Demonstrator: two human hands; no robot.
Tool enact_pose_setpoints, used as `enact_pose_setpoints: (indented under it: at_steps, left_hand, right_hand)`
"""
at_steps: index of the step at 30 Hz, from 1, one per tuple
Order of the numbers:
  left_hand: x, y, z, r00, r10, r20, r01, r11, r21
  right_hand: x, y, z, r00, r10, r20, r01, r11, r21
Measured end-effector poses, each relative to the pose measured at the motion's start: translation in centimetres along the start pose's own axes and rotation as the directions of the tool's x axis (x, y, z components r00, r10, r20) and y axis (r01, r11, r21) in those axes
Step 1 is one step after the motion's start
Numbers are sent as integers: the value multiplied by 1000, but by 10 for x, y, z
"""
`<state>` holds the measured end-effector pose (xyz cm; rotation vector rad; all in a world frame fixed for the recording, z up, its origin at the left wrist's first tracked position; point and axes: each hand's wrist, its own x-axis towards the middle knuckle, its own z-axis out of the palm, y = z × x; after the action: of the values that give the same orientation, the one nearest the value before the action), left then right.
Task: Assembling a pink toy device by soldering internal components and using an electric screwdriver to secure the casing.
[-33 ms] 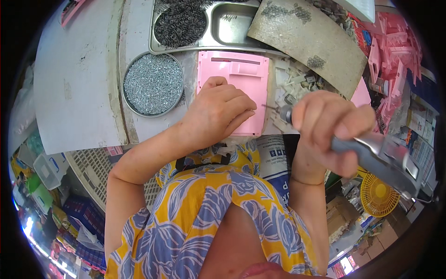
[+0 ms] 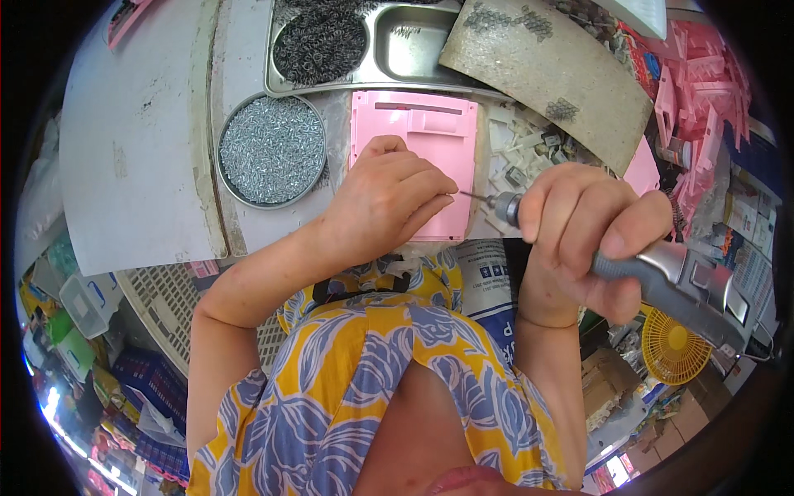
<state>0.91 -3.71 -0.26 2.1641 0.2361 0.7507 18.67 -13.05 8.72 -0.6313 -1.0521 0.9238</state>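
Note:
My right hand [image 2: 587, 236] is wrapped round a grey electric screwdriver [image 2: 686, 289], held above the bench to the right of a pink plastic panel [image 2: 451, 157]. Its thin bit [image 2: 475, 196] points left, and the tip reaches the fingertips of my left hand [image 2: 393, 194]. Those fingertips are pinched together over the panel's middle; whatever they hold is too small to make out. The panel lies flat, with a long slot and a raised block along its far end. My left hand hides part of its left side.
Left of the panel stands a round tin of small silver screws [image 2: 273, 150]. Behind it, a metal tray [image 2: 397, 83] holds dark springs [image 2: 321, 45]. A worn board [image 2: 562, 91] leans over the tray's right end. Small white parts [image 2: 517, 149] and pink pieces [image 2: 703, 91] lie to the right.
The electric screwdriver has shifted slightly and its bit now shows sharply, with the tip at my left fingertips. My left hand has stayed in place.

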Motion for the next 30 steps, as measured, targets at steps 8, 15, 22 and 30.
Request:
enact_pose_setpoints:
  at_steps: [8, 15, 22, 30]
  left_hand:
    - [-6, 3, -8, 998, -36, 49, 27, 984, 178]
    - [-18, -12, -79, 933, -277, -228, 357, 783, 510]
    - [-45, -19, -102, 881, -470, -63, 401, 668, 626]
    - [-42, -36, -113, 812, -530, -242, 579, 684, 443]
  right_hand:
    - [4, 10, 4, 996, 58, 69, -57, 998, -17]
    - [29, 34, -35, 997, -64, -41, 52, 965, -257]
    - [34, 65, -51, 997, -70, 25, 73, 975, -209]
    - [50, 52, -43, 999, -16, 42, 24, 981, -191]
